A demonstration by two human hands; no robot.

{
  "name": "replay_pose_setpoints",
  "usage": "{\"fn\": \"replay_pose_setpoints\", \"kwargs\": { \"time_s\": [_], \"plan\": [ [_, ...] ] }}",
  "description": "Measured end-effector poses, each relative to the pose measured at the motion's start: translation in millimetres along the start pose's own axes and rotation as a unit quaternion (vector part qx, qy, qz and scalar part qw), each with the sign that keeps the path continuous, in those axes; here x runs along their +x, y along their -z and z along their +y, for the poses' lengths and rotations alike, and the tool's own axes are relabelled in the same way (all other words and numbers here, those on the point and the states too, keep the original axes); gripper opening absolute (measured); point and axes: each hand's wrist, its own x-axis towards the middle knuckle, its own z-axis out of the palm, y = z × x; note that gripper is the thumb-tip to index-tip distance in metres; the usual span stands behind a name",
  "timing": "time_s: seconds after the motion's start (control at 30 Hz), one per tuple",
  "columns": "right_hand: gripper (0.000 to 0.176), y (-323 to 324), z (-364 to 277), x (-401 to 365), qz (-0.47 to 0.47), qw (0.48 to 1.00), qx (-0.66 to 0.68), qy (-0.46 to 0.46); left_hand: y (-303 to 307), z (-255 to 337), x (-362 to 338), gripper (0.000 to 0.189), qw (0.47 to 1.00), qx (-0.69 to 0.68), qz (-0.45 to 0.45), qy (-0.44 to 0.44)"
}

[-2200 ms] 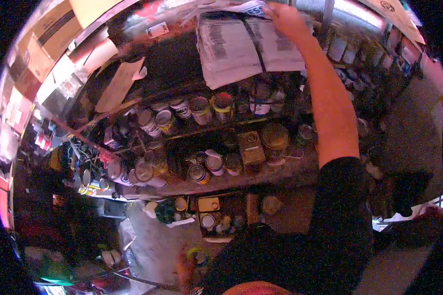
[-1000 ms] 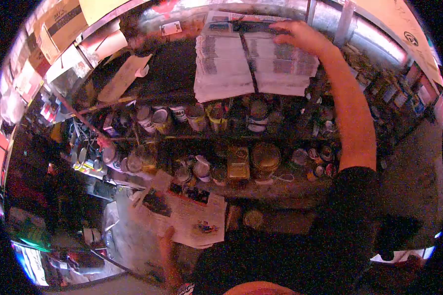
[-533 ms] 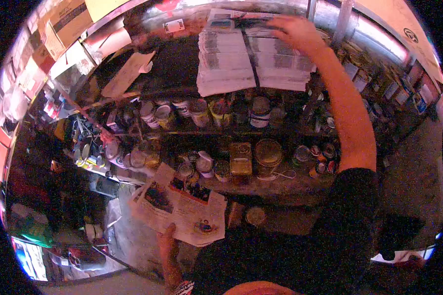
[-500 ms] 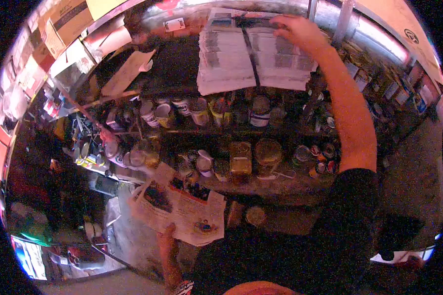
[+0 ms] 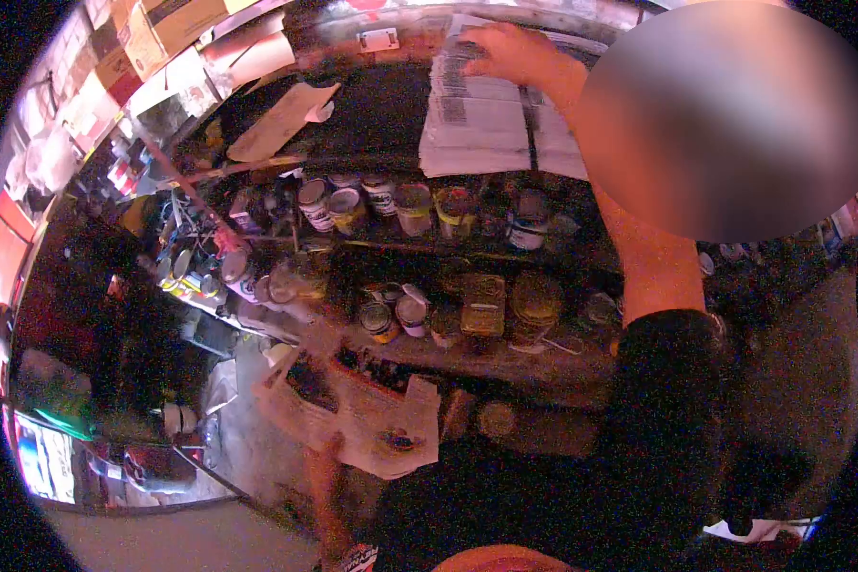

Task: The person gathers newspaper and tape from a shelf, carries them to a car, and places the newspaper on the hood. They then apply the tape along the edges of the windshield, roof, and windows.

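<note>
Pale printed newspaper sheets (image 5: 377,419) are pinched at their near edge by the left hand (image 5: 324,467); the right hand (image 5: 520,59), fingers loosely spread, is over the far end of a thick, dark-banded newspaper stack (image 5: 477,129).

"Can you read any words?"
"None for certain. Print on the far newspaper stack (image 5: 477,124) and the near newspaper (image 5: 381,424) is too blurred."
"And the white can (image 5: 383,197) left of centre?"
"Dark lettering on its label, illegible too."
</note>
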Motion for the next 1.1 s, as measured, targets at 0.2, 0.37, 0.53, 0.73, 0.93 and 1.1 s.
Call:
{"fn": "replay_pose_setpoints", "kwargs": {
  "time_s": [0.2, 0.37, 0.53, 0.73, 0.93, 1.1],
  "plan": [
    [0.040, 5.0, 33.3, 9.2, -0.057, 0.998, -0.011, 0.017, 16.1, -111.5, -0.5, 0.057, 0.992, -0.119, 0.048, 0.005],
    [0.032, 1.9, 14.4, -2.3, 0.031, 0.992, -0.104, -0.066, 28.8, -103.1, -20.5, 0.058, 0.996, -0.024, 0.081, 0.018],
    [0.030, 4.6, 6.6, 1.6, -0.003, 0.963, -0.236, -0.128, 30.6, -114.0, -33.9, 0.059, 0.994, -0.082, 0.079, -0.004],
    [0.028, -50.6, 80.3, 48.0, 0.057, 0.954, -0.266, -0.121, 37.2, -140.6, -14.2, 0.064, 0.991, -0.061, 0.091, 0.073],
    [0.034, -25.9, 33.6, -11.1, 0.123, 0.992, 0.014, 0.040, 22.6, -90.1, -16.7, 0.066, 0.987, -0.118, 0.097, 0.052],
    [0.046, 28.9, 107.3, -90.1, 0.056, 0.996, -0.020, -0.061, 22.5, -70.1, -9.1, 0.067, 0.987, -0.135, 0.086, 0.016]
  ]
}}
